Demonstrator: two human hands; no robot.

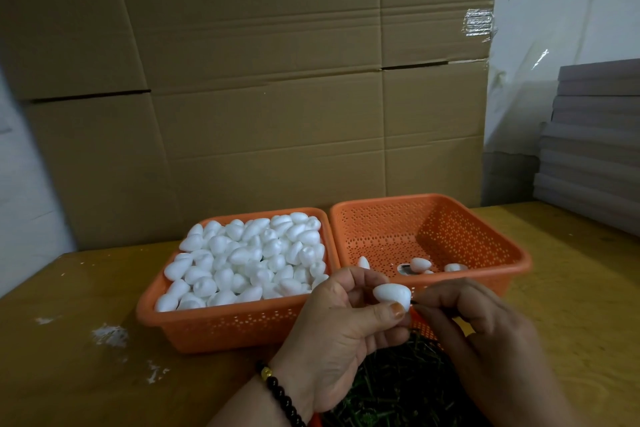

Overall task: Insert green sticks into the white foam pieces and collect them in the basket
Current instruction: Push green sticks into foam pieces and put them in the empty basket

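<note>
Foam pieces were the job here, and each one had to get a green stick pushed into it. Far left on the wooden table lay some white crumbs — little bits that looked like broken foam. Next came the left basket, orange plastic with lots of tiny holes in its walls. It was heaped full of plain foam pieces, white and smooth and shaped like small eggs.

The left hand pinched one foam piece between its thumb and curled fingers, holding it up in front of both baskets. On that wrist sat a bracelet of dark round beads with one gold bead. Below the hands lay a dark pile of green sticks — thin and tangled like grass.

The right hand had its fingers curled in a pinch, right at the wide end of the held piece. A tiny dark tip showed there, most likely a stick, though it was too small to be sure.

To do this step well, the stick should go straight into the middle of the wide end, slowly. Foam is soft and can crumble, so the left hand should hold it gently, not squeeze.

Behind the hands stood the right basket, orange too, and nearly bare. Only a few foam pieces rested on its floor, so I think the job had only just begun.
</note>
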